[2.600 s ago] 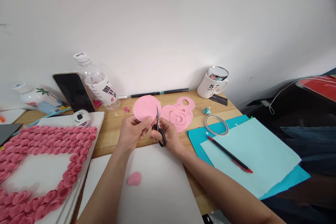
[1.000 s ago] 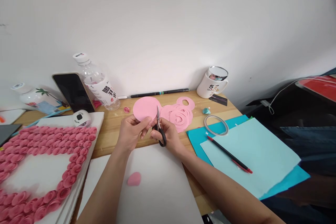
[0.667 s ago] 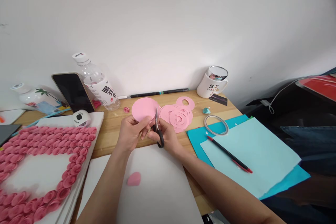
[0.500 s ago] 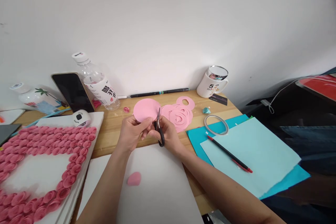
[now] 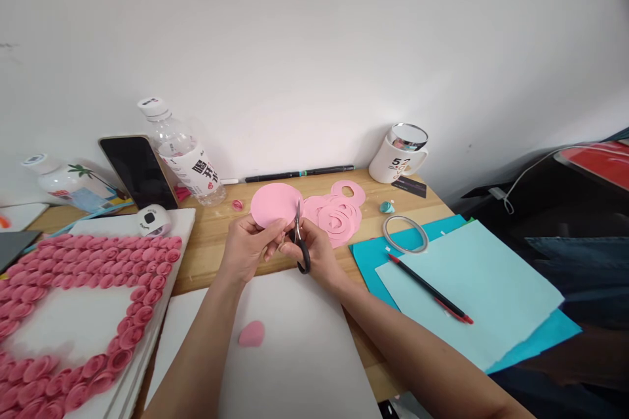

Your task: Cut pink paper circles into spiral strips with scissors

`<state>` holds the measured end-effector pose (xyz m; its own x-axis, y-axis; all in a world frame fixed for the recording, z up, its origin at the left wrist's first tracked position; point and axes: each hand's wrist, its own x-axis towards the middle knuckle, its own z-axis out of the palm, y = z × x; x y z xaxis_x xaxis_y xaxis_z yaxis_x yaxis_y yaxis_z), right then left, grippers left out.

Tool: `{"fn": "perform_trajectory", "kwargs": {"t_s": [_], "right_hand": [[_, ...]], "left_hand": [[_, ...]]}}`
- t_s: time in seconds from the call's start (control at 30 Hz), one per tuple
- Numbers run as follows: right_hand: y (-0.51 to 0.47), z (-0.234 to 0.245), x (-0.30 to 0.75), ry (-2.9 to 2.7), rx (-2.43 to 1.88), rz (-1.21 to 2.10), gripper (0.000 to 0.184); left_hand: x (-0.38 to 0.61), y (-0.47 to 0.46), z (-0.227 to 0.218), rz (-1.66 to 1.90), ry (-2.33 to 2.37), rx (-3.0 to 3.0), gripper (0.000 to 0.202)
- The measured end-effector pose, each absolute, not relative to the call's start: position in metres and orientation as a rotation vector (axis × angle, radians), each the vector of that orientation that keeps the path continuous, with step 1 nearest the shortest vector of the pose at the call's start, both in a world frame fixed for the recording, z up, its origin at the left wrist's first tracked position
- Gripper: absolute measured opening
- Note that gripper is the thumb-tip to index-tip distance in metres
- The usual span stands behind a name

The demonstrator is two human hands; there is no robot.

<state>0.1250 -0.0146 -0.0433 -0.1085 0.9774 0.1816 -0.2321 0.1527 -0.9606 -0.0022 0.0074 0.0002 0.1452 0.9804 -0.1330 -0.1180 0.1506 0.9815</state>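
Note:
Between the thumb and fingers of my left hand [image 5: 251, 245] is a round pink paper disc [image 5: 275, 204], held above the wooden table. My right hand [image 5: 317, 249] grips black-handled scissors [image 5: 303, 255], their blades pointing up at the right edge of the disc. Whether the blades bite into the paper is hard to make out. Just right of the disc lies a pile of pink paper rings and spirals [image 5: 339, 219]. A small pink paper scrap [image 5: 252, 334] rests on the white board [image 5: 295, 366] below my hands.
To the left, a white panel [image 5: 78, 321] carries rows of pink paper roses, with a white tape dispenser [image 5: 153, 220] on its corner. A phone [image 5: 137, 170] and water bottle [image 5: 189, 157] stand behind. Right are a mug [image 5: 396, 157], tape roll [image 5: 405, 234], blue paper [image 5: 466, 288] and pen [image 5: 432, 291].
The whole view has shifted very slightly. Both hands, the disc and the scissors keep nearly the same place, with the scissors turned a little.

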Motion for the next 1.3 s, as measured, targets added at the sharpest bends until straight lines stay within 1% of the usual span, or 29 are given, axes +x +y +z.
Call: {"fn": "perform_trajectory", "kwargs": {"t_s": [0.43, 0.87, 1.0, 1.17, 1.3], "right_hand": [[-0.0169, -0.0405, 0.1263, -1.209, -0.913, 1.321, 0.032], [-0.0187, -0.0397, 0.1224, -1.113, -0.944, 1.4, 0.037], [-0.0183, -0.0406, 0.1217, -1.131, -0.909, 1.426, 0.039], [-0.0148, -0.0406, 0.1244, -1.182, -0.901, 1.271, 0.04], [-0.0134, -0.0386, 0.1266, -1.208, -0.886, 1.236, 0.039]], "left_hand": [[-0.0018, 0.0068, 0.0038, 1.072, 1.07, 1.064, 0.022], [-0.0039, 0.0071, 0.004, 1.116, 1.021, 1.075, 0.024], [0.0005, 0.0065, 0.0025, 1.121, 1.036, 1.061, 0.03], [0.0018, 0.0069, 0.0006, 1.096, 1.116, 1.037, 0.02], [0.0001, 0.0068, 0.0015, 1.082, 1.134, 1.056, 0.02]]}}
